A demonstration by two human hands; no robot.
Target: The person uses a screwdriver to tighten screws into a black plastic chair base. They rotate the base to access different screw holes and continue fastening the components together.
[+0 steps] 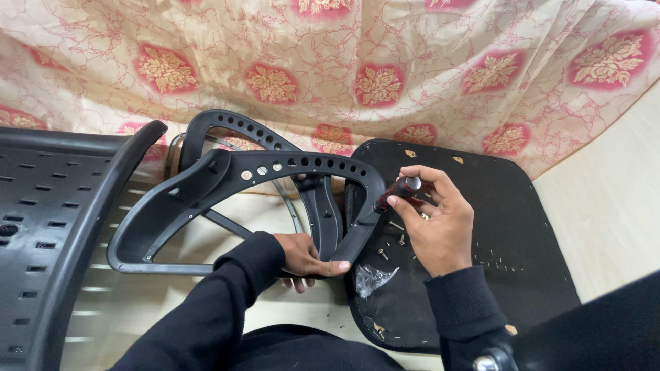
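Partly hidden: chair parts on a pale floor

Overhead, a floral cloth (385, 62) in cream and red fills the background, its edges cut off by the frame. Left, a slotted black chair back (41, 227) runs out of view. On the pale floor (605, 206) lies a black seat pan (509, 240), underside up, its near edge covered by dark sleeves. Two black armrest frames (275, 172) overlap, so where one ends is hard to tell. The left hand (306, 257) grips the lower rim of the front frame, fingertips hidden beneath it. The right hand (436, 220) is closed around a dark-handled screwdriver (397, 192); its tip disappears behind the frame. Small screws (395, 237) and a crumpled clear bag (375, 278) rest on the seat pan
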